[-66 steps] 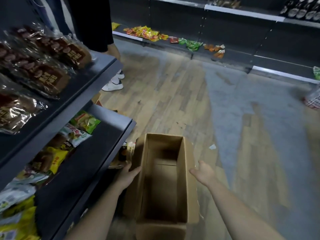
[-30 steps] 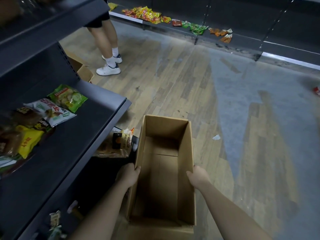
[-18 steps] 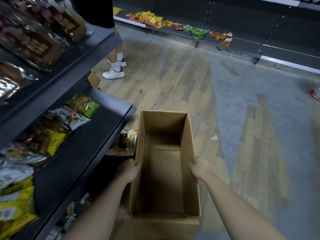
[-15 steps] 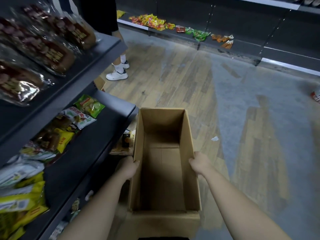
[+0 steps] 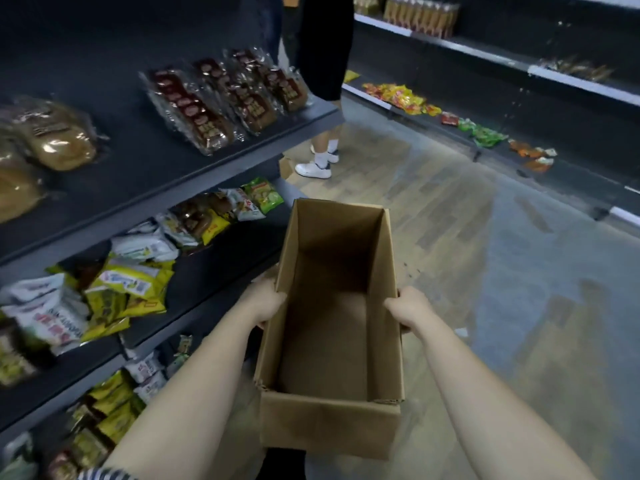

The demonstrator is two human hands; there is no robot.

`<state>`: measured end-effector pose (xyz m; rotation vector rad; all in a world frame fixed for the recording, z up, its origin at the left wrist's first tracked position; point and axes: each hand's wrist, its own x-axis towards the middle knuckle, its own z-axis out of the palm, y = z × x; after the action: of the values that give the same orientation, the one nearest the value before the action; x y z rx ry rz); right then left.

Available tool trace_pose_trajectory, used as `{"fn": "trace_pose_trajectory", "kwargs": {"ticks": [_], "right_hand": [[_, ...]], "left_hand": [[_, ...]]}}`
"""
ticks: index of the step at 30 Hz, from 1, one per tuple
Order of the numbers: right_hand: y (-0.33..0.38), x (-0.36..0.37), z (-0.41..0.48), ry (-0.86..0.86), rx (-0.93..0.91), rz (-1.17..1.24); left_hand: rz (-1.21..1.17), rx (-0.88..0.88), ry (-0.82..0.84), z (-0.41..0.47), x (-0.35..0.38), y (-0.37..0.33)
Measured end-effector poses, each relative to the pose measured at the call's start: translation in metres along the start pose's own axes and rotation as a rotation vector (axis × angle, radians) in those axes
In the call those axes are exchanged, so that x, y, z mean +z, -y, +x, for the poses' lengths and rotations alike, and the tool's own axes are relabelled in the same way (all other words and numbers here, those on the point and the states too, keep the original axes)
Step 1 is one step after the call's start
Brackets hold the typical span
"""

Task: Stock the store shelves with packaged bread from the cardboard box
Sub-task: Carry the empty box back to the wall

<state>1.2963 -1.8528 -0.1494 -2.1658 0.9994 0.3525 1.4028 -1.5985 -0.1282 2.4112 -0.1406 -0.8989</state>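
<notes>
A tall brown cardboard box hangs in front of me, lifted off the floor, and nothing lies inside it. My left hand grips its left wall, fingers curled over the rim. My right hand grips the right wall the same way. Packaged bread in clear wrappers lies in a row on the upper dark shelf at my left. Round loaves in plastic lie further left on that shelf.
Lower shelves at left hold yellow, white and green snack packets. A person in white shoes stands by the shelf end ahead. Across the wooden aisle floor run dark shelves with colourful packets.
I have lifted the box from the floor to about shelf height, both hands keeping their grip on its walls. The view has risen, bringing the upper bread shelf into sight.
</notes>
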Motion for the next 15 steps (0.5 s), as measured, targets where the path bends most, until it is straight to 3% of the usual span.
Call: {"fn": "trace_pose_trajectory", "kwargs": {"ticks": [9, 15], "right_hand": [[0.039, 0.029, -0.054, 0.095, -0.285, -0.195], [0.083, 0.073, -0.104, 0.211, -0.484, -0.343]], "left_hand": [[-0.042, -0.132, -0.254, -0.112, 0.002, 0.069], [-0.123, -0.308, -0.381, -0.191, -0.003, 0.129]]}}
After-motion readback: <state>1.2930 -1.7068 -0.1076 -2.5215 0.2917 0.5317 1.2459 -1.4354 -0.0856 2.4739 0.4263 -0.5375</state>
